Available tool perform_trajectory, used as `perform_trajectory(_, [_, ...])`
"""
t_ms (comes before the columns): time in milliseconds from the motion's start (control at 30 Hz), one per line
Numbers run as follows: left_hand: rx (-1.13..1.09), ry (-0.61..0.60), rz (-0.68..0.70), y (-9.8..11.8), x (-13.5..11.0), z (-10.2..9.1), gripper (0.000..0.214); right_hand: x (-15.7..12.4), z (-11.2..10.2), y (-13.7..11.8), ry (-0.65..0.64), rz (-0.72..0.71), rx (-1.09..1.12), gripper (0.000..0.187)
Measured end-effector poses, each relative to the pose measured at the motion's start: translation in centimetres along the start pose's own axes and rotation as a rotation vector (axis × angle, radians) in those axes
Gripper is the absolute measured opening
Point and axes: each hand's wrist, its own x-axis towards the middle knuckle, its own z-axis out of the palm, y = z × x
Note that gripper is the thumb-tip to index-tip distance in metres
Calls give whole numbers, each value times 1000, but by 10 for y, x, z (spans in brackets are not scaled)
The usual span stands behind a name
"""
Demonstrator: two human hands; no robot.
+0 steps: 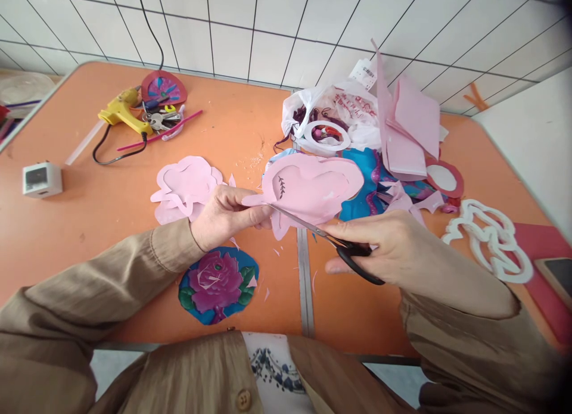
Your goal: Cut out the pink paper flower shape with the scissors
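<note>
Above the orange table, my left hand pinches the left end of a pink cutout between thumb and fingers. The cutout has a curved outer outline, an inner opening and a small dark leaf sprig near its left side. My right hand is closed round the black handles of the scissors. Their blades reach left to the cutout's lower edge, close to my left thumb. More pink cut pieces lie left of my left hand. Below it rests a blue cutout with a purple rose.
A yellow glue gun and keys lie back left, near a white cube. White plastic bag, folded pink sheets and scraps crowd the back right. White looped cutouts and a phone are at right.
</note>
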Motion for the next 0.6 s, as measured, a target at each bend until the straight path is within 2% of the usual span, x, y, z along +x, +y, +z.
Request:
perform_trajectory(267, [-41, -7, -21, 2, 0, 1, 39, 2, -3, -6, 38, -74, -119, 38])
perform_trajectory(400, [-74, -13, -18, 1, 0, 1, 34, 0, -3, -6, 39, -44, -120, 32])
perform_trajectory(600, [-103, -29, -45, 0, 1, 1, 32, 2, -7, -8, -23, 6, -79, 27])
